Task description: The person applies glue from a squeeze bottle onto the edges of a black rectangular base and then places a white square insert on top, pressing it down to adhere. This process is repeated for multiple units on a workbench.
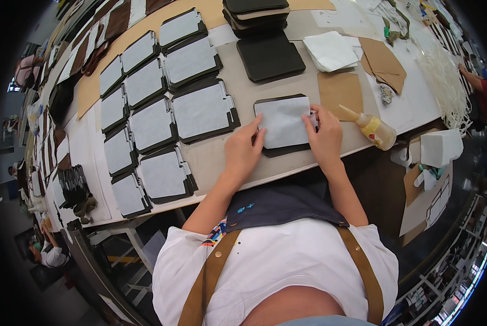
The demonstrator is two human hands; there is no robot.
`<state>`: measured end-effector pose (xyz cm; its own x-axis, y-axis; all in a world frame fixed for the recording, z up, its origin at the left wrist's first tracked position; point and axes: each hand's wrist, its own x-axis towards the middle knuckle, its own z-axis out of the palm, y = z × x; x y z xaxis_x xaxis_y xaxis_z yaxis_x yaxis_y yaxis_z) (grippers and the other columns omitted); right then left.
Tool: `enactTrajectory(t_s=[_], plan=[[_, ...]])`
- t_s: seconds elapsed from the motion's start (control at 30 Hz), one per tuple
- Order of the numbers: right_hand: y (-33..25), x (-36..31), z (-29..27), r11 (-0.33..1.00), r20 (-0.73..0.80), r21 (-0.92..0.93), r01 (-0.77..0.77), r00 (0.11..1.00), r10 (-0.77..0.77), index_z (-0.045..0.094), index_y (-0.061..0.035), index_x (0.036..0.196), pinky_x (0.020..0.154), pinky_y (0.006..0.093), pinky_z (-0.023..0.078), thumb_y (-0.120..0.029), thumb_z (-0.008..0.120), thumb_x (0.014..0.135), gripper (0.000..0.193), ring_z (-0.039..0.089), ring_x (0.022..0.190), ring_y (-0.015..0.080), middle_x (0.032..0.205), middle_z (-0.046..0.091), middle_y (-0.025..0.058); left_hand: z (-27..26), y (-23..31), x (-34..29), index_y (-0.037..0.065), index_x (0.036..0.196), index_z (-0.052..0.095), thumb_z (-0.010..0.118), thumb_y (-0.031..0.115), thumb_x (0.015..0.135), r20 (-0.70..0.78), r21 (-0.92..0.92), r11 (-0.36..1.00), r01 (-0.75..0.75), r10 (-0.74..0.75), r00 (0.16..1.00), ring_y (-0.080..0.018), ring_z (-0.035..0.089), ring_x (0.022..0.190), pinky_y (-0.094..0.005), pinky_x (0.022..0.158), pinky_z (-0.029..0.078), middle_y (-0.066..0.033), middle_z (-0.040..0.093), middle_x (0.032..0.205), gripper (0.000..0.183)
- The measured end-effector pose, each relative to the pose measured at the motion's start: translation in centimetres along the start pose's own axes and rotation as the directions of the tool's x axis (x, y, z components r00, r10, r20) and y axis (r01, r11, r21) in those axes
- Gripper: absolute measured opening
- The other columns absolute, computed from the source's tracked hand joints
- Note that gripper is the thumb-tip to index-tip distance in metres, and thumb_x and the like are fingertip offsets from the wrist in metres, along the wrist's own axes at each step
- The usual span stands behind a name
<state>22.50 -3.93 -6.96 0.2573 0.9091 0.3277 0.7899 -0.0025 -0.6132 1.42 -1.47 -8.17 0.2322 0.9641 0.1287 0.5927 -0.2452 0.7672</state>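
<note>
A white sheet [285, 126] lies on top of a black panel [282, 152], whose dark border shows along the far and near edges. My left hand [244, 148] grips the left edge of the sheet, its thumb and index fingertip on the surface. On the opposite side, my right hand [326, 139] has thumb and fingers closed at the sheet's right edge. Part of the layers beneath is hidden by my fingers. Just right of my right hand, a glue bottle [378, 132] with a pointed nozzle lies tilted on the table.
Rows of black panels topped with white sheets [204, 110] cover the table's left. Beyond my hands are a black stack [256, 16], a flat black piece [270, 56] and white sheets [330, 51]. Brown pieces [383, 62] and pale strings [444, 81] lie right. The table edge [270, 177] runs near me.
</note>
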Motion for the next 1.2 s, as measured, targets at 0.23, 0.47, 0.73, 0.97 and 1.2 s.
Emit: enactTrajectory(t_s=[0.23, 0.47, 0.73, 0.97, 1.2], plan=[[-0.5, 0.3, -0.5, 0.991, 0.024, -0.097, 0.096, 0.995, -0.094, 0.069, -0.011, 0.119, 0.073, 0.0408, 0.042, -0.01, 0.073, 0.086, 0.034, 0.056, 0.076, 0.0268, 0.079, 0.06, 0.0071, 0.0, -0.1, 0.0, 0.011, 0.131, 0.068, 0.07, 0.017, 0.093, 0.004, -0.001, 1.0, 0.01, -0.01, 1.0, -0.0199, 0.055, 0.062, -0.0326, 0.063, 0.047, -0.0094, 0.065, 0.075, 0.039], [0.0, 0.2, -0.3, 0.97, 0.03, -0.168, 0.177, 0.984, -0.174, 0.072, -0.0099, 0.111, 0.072, 0.0395, 0.041, -0.01, 0.07, 0.087, 0.024, 0.057, 0.078, 0.0248, 0.079, 0.06, 0.0049, -0.3, 0.2, 0.1, 0.009, 0.128, 0.069, 0.069, 0.016, 0.092, 0.024, 0.014, 1.0, 0.018, -0.018, 1.0, -0.0262, 0.063, 0.066, -0.038, 0.064, 0.049, -0.0117, 0.069, 0.079, 0.037], [0.0, 0.1, -0.4, 0.972, 0.053, -0.167, 0.164, 0.986, -0.157, 0.072, -0.0081, 0.108, 0.073, 0.0399, 0.041, -0.01, 0.07, 0.087, 0.021, 0.057, 0.079, 0.0249, 0.08, 0.061, 0.0053, -0.4, 0.3, 0.2, 0.008, 0.128, 0.069, 0.069, 0.015, 0.092, 0.027, 0.021, 1.0, 0.014, -0.015, 1.0, -0.0259, 0.062, 0.066, -0.0378, 0.064, 0.049, -0.0109, 0.068, 0.077, 0.037], [0.0, 0.2, -0.4, 0.977, 0.069, -0.148, 0.153, 0.987, -0.144, 0.07, -0.0085, 0.107, 0.074, 0.0409, 0.041, -0.01, 0.071, 0.085, 0.022, 0.058, 0.08, 0.026, 0.081, 0.061, 0.0064, -0.3, 0.1, 0.0, 0.01, 0.13, 0.068, 0.07, 0.015, 0.091, 0.02, 0.061, 0.998, -0.015, 0.014, 1.0, -0.0257, 0.061, 0.066, -0.0385, 0.063, 0.049, -0.0101, 0.067, 0.076, 0.039], [0.8, 1.1, -1.3, 1.0, 0.155, -0.004, 0.007, 0.988, -0.006, 0.069, -0.0099, 0.107, 0.077, 0.0405, 0.04, -0.011, 0.073, 0.083, 0.025, 0.057, 0.083, 0.026, 0.081, 0.058, 0.0056, -1.9, 1.3, 0.2, 0.013, 0.132, 0.065, 0.072, 0.018, 0.09, 0.109, 0.137, 0.989, 0.05, -0.066, 0.992, -0.0221, 0.059, 0.067, -0.0352, 0.063, 0.048, -0.0063, 0.063, 0.077, 0.043]])
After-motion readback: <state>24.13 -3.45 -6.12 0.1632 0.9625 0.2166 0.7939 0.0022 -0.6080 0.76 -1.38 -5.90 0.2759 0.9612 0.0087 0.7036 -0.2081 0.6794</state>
